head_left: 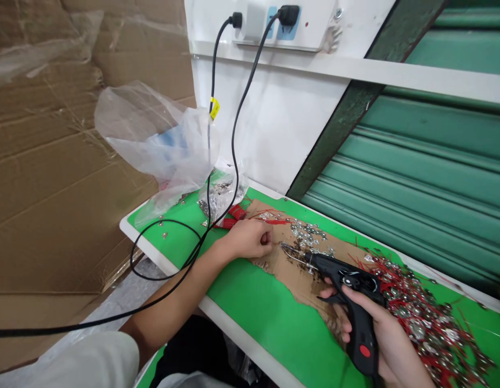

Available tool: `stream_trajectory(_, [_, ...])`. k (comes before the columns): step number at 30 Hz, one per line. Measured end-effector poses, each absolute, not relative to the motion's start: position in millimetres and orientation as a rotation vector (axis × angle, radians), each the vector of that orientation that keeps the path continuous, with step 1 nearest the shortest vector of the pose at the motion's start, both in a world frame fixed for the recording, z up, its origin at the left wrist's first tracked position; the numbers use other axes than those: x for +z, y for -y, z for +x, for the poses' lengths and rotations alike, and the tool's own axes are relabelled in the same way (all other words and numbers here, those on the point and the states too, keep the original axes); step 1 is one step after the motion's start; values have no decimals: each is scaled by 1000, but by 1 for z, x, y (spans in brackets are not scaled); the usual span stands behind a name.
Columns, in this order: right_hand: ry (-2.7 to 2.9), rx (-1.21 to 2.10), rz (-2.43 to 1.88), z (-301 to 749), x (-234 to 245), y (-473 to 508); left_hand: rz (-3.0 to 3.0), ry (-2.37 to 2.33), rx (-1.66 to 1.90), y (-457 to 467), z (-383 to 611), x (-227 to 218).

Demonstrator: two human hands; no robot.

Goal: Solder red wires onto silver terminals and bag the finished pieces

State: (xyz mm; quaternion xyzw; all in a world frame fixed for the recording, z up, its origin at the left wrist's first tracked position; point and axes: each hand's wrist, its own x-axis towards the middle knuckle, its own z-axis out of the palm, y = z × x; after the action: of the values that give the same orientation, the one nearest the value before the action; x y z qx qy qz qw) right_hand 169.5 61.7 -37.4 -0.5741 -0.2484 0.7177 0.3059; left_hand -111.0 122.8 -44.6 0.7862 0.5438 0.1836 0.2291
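Note:
My right hand (379, 323) is wrapped around the grip of a black soldering gun (347, 280) with a red button on its handle. Its metal tip points left, just above a sheet of brown cardboard (290, 272). My left hand (250, 238) is closed in a pinch at the cardboard's left part, with a thin red wire (276, 243) reaching from the fingers towards the tip. Whether tip and wire touch is too small to tell. Small silver metal pieces (308, 233) lie loose on the cardboard behind the tip, and dark burn marks surround it.
A large pile of red wires with metal pieces (423, 318) covers the right of the green table (258, 312). Bundled red wires (235, 214) and a clear bag (223, 194) of metal parts lie behind my left hand. Black cables (233, 134) hang from wall sockets across my left forearm. Cardboard boxes (63, 205) stand left.

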Motion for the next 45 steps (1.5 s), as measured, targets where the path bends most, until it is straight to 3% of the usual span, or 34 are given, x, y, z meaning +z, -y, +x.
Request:
stream_trajectory(14, [520, 1680, -1272, 175, -28, -58, 2135, -1516, 513, -122, -109, -45])
stream_trajectory(45, [458, 1531, -1010, 194, -7, -58, 2123, -1498, 526, -118, -111, -31])
